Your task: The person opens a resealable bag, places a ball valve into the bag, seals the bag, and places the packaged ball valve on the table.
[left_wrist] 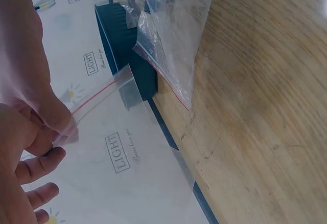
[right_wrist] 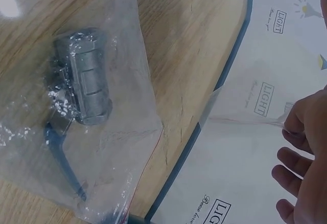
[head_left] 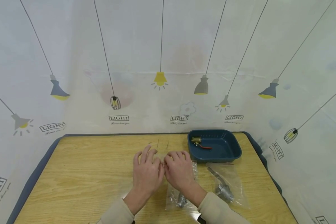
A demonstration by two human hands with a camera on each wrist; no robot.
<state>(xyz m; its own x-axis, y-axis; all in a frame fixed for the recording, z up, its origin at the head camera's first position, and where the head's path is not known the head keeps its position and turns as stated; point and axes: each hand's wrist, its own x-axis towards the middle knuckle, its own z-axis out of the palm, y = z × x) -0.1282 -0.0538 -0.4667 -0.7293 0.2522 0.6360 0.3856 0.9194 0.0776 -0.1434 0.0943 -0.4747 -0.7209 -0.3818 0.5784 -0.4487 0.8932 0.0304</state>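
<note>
A clear zip bag (left_wrist: 148, 132) with a red seal line hangs between my two hands. My left hand (head_left: 147, 172) pinches its top edge between thumb and forefinger, the other fingers spread loosely. Close beside it, my right hand (head_left: 179, 170) pinches the same edge with thumb and forefinger. No part shows inside the stretch of bag seen in the wrist views. Under my right wrist lies another zip bag (head_left: 170, 197) holding a metal fitting, partly hidden by the arm. In the right wrist view, a bagged metal valve (right_wrist: 89, 75) with a lever lies on the table.
A dark blue plastic basin (head_left: 221, 152) stands at the back right, with a brass ball valve (head_left: 196, 140) with a red lever inside. In front of it lies a bagged valve (head_left: 225, 193) on the wooden table (head_left: 86, 177). A printed white curtain (head_left: 140, 102) rises behind.
</note>
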